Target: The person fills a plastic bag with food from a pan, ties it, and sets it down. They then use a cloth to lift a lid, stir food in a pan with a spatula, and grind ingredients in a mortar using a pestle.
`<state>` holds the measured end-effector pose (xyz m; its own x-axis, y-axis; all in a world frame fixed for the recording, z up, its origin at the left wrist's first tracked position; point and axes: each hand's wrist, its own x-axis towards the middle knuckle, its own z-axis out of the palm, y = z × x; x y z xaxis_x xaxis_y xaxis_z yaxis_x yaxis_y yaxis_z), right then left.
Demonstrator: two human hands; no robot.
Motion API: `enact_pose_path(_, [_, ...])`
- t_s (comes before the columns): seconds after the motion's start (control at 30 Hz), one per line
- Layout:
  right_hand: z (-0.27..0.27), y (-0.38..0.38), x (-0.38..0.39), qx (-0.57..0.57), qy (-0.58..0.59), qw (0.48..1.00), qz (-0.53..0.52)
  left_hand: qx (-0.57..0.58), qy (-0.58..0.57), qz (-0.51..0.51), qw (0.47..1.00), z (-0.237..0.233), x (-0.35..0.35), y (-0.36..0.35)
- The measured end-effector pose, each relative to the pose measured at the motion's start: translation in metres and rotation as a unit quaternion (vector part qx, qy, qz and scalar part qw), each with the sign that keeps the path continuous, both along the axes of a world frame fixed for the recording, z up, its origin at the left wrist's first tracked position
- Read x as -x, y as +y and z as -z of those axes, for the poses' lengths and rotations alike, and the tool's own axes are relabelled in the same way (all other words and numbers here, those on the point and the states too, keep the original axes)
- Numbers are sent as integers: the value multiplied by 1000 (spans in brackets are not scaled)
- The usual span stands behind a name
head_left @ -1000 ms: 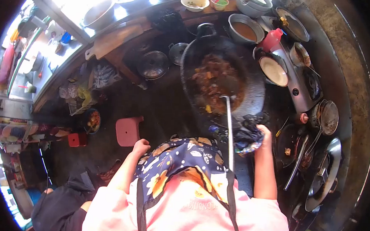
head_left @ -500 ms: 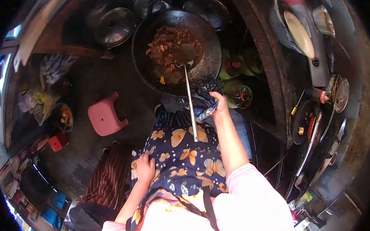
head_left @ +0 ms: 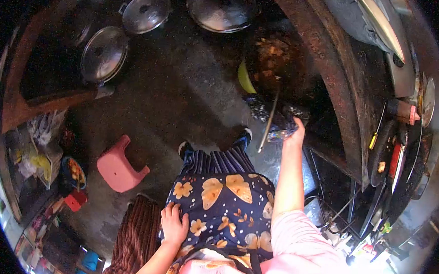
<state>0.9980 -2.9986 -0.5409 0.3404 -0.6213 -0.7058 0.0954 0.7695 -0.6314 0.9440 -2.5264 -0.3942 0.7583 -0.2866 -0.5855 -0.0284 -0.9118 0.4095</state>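
Observation:
My right hand [head_left: 294, 134] is closed on a dark patterned cloth [head_left: 280, 123] at the near side of the wok. The wok [head_left: 303, 74] sits in shadow at the upper right, with brown food [head_left: 275, 52] in it. A long metal spatula handle [head_left: 268, 125] slopes down from the food past the cloth. My left hand [head_left: 174, 224] lies with fingers spread on the blue flowered apron [head_left: 226, 197] and holds nothing. A green curved object [head_left: 245, 78] shows beside the wok's left edge.
Lidded pots [head_left: 222, 9] stand at the top and upper left. A pink stool [head_left: 119, 166] is on the floor at left, near a bowl of food [head_left: 73, 171]. Brown striped fabric [head_left: 135, 235] is at lower left. Utensils and pans line the right side.
The wok, spatula and cloth have moved right with my right hand, from upper centre to over the green items. My left hand still rests on the apron. The camera view has shifted.

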Motion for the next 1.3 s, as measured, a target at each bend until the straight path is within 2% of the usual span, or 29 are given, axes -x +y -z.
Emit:
enact_pose_path(0.1, [44, -72, 14, 8, -3, 999, 49, -35, 1, 15, 999, 2, -15, -20])
enact_pose_path(0.17, [63, -114, 24, 58, -22, 998, 28, -47, -8, 11, 999, 7, -23, -29])
enact_pose_path(0.2, [32, -109, 11, 3, 8, 999, 35, -41, -17, 10, 999, 11, -26, -31])
enact_pose_path(0.23, [68, -140, 22, 61, -15, 996, 68, -44, -21, 8, 999, 15, -30, -34])
enact_pose_path(0.3, [112, -178, 40, 124, 12, 990, 70, -39, -29, -1, 999, 21, -35, -38])
enact_pose_path(0.33, [98, -176, 25, 81, 17, 987, 138, -36, -38, 2, 999, 24, -39, -42])
enact_pose_path(0.4, [78, -162, 7, 79, 1, 980, 183, -37, -41, 12, 998, 23, -43, -46])
enact_pose_path(0.5, [137, -196, 30, 9, -110, 980, 167, -39, -51, 24, 998, 17, -52, -50])
enact_pose_path(0.53, [140, -200, 31, 6, -122, 979, 163, -38, -47, 26, 998, 19, -50, -55])
enact_pose_path(0.8, [133, -166, 28, 25, -65, 995, 74, -52, -40, 27, 997, 19, -41, -53])
enact_pose_path(0.9, [90, -129, 28, -48, -52, 995, 76, -50, -30, 28, 998, 14, -40, -55])
enact_pose_path(0.97, [54, -92, 28, -82, 20, 992, 96, -43, -39, 31, 998, 15, -39, -53])
enact_pose_path(1.0, [75, -85, 59, -117, 11, 991, 65, -28, -51, 36, 998, 20, -37, -50])
enact_pose_path(1.03, [21, -50, 51, -68, 40, 996, 37, -11, -64, 41, 997, 21, -38, -49])
enact_pose_path(1.07, [15, -31, 59, -96, 82, 991, 47, 31, -66, 49, 996, 21, -40, -52])
enact_pose_path(1.1, [-37, -9, 71, -70, 207, 971, -100, 72, -71, 59, 993, 18, -46, -57])
enact_pose_path(1.13, [-116, 16, 60, -80, 200, 969, -119, 139, -99, 57, 984, 8, -50, -77])
enact_pose_path(1.17, [-144, 30, 70, -49, 246, 952, -173, 181, -41, 72, 980, -4, -59, -96])
enact_pose_path(1.2, [-161, 45, 85, 18, 228, 954, -196, 232, 19, 60, 971, -40, -73, -131])
enact_pose_path(1.23, [-241, 60, 78, 13, 207, 957, -202, 278, 39, 132, 951, -80, -91, -162])
enact_pose_path(1.27, [-269, 62, 88, 29, 183, 958, -220, 345, 54, 160, 923, -124, -103, -191])
enact_pose_path(1.3, [-294, 63, 105, 44, 163, 957, -237, 424, 6, 273, 864, -176, -123, -225])
